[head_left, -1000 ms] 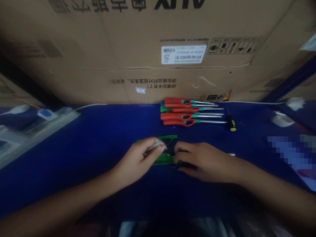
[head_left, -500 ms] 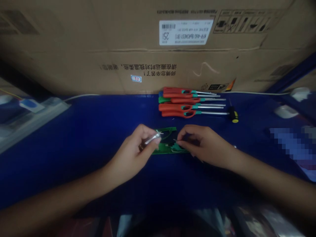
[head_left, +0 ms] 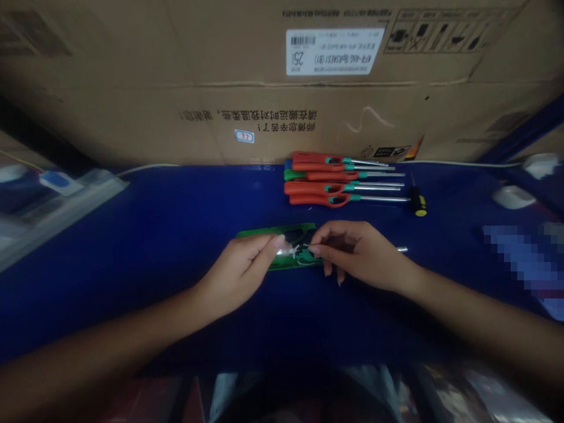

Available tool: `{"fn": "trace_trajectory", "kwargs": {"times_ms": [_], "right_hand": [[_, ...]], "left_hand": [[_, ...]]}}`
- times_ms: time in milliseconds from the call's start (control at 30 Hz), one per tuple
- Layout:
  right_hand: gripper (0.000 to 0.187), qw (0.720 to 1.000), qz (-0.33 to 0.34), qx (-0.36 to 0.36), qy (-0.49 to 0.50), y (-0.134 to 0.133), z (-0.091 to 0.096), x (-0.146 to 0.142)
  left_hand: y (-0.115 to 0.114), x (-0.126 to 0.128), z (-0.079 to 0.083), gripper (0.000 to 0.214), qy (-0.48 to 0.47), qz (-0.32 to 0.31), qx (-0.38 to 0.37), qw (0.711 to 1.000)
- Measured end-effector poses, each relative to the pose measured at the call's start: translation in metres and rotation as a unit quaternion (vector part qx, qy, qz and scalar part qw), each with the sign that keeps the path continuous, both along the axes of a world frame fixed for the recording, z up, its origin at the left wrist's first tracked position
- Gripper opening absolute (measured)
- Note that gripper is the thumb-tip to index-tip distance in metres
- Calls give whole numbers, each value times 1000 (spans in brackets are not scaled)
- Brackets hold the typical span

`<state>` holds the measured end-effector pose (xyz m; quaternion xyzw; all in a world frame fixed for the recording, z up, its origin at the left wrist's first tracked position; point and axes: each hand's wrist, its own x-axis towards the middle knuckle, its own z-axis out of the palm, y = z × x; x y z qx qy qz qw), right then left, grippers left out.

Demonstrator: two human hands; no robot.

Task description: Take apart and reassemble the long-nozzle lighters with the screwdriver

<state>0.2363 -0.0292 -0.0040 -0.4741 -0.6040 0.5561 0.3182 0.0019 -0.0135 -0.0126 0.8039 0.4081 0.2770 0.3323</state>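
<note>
Between the thumb and fingers of my left hand (head_left: 240, 270) is a small clear fuel tank (head_left: 285, 251) with a pale fitting at its right end. Thumb and forefinger of my right hand (head_left: 363, 252) pinch a small thin piece (head_left: 306, 245), too small to name, close to that fitting. Both hands are over an opened green lighter casing (head_left: 275, 229), lying on the blue table (head_left: 185, 205). Teal parts and a thin wire show in its lower half; my hands cover both ends. A metal tube end (head_left: 402, 249) sticks out beyond my right wrist.
Several red lighters (head_left: 317, 188) and a green one (head_left: 294, 174) lie stacked behind the casing. A black and yellow screwdriver (head_left: 418, 202) is right of them. A large cardboard box (head_left: 220, 70) walls off the back. White plugs (head_left: 513, 197) sit at far right.
My left hand has lowered and turned, bringing the tank level and nearer the casing. My right hand has shifted slightly left, its pinched piece now close to the tank's fitting.
</note>
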Motion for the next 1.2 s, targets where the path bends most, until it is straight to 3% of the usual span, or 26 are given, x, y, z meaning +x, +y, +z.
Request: {"fn": "trace_trajectory", "kwargs": {"times_ms": [300, 467, 1200], "right_hand": [[21, 997, 45, 67, 1, 4, 1, 4], [18, 995, 78, 59, 18, 8, 0, 5], [22, 996, 71, 51, -5, 5, -6, 3]], "left_hand": [[-2, 2, 5, 26, 8, -44, -10, 999], [-1, 4, 4, 26, -3, -53, -18, 998], [0, 5, 3, 23, -2, -63, -35, 997]]}}
